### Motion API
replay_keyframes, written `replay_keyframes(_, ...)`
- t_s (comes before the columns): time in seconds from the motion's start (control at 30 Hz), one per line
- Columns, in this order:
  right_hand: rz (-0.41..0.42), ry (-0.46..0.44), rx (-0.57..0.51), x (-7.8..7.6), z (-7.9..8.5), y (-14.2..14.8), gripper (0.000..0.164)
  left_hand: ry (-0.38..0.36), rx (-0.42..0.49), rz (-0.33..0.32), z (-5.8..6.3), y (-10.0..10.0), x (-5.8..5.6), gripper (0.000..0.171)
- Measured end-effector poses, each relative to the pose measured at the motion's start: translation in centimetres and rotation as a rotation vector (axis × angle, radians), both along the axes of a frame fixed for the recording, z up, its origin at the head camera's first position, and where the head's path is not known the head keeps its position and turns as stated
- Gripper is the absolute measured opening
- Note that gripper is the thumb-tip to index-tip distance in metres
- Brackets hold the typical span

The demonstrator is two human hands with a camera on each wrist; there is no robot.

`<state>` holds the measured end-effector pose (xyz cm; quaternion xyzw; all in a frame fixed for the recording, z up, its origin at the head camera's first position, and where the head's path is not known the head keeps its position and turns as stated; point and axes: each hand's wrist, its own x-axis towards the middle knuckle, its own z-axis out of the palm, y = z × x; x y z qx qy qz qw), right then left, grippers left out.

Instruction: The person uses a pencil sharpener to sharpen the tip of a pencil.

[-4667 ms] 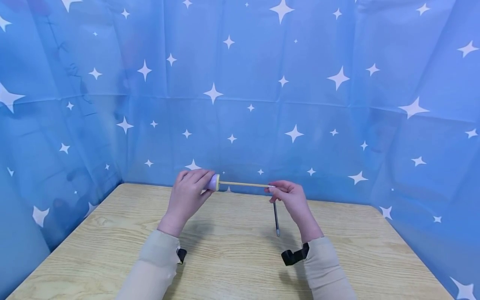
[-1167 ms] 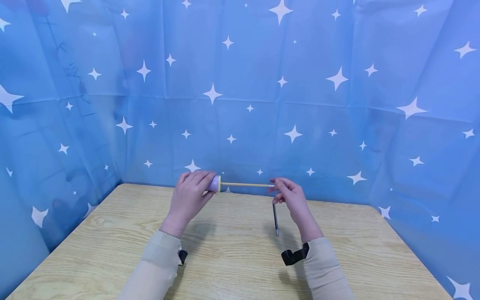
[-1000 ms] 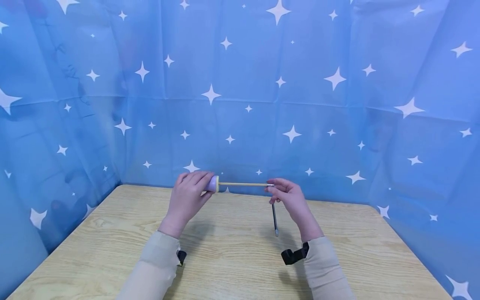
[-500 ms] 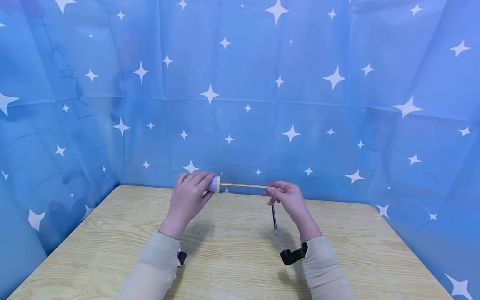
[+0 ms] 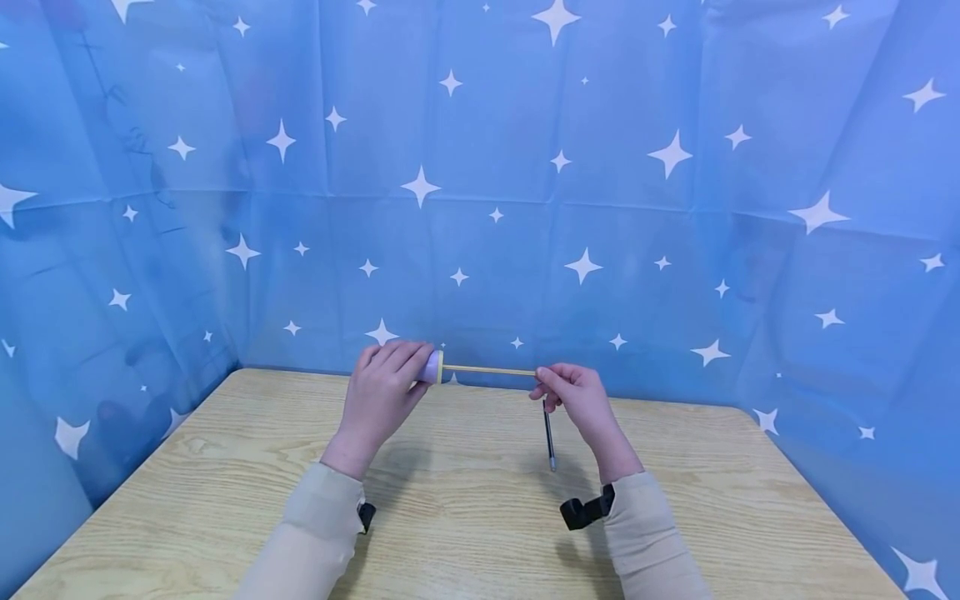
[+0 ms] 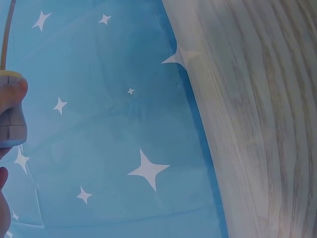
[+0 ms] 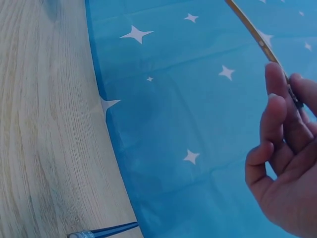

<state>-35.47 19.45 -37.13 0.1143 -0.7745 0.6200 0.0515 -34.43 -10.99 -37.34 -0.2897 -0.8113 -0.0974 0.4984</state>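
My left hand (image 5: 380,390) grips a small lilac pencil sharpener (image 5: 431,367) with a yellow rim, held sideways above the far part of the table. In the left wrist view, the sharpener (image 6: 14,124) shows at the left edge with a thumb across it. A thin yellow pencil (image 5: 487,369) runs level from the rim toward the right; its tip is hidden inside. My right hand (image 5: 581,404) pinches the pencil's other end between thumb and forefinger. In the right wrist view, the pencil (image 7: 255,34) leads into the fingertips, the other fingers loosely curled.
A dark pencil (image 5: 549,437) with a silvery end lies on the wooden table (image 5: 465,517) below my right hand, near the far edge. A blue curtain (image 5: 495,167) with white stars hangs behind the table and along both sides.
My right fingers have shifted back and forth at the pencil's end; its pale metal end showed about a second ago and is now covered. The left hand keeps its grip, nearly still.
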Motion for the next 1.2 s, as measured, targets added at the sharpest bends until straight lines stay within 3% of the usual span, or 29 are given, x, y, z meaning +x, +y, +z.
replay_keyframes(0.7,-0.044,-0.032,-0.04,-0.12,0.02,-0.02,0.037,0.029,-0.007,-0.009,0.03,0.71,-0.22,0.05)
replay_keyframes(0.93,-0.019,-0.059,-0.003,-0.2,-0.04,-0.02,0.031,-0.018,-0.018,-0.009,-0.21,0.7,-0.14,0.051)
replay_keyframes(1.2,-0.057,-0.006,0.09,0.08,0.22,-0.28,0.032,-0.033,-0.009,-0.013,-0.8,0.53,-0.41,0.052)
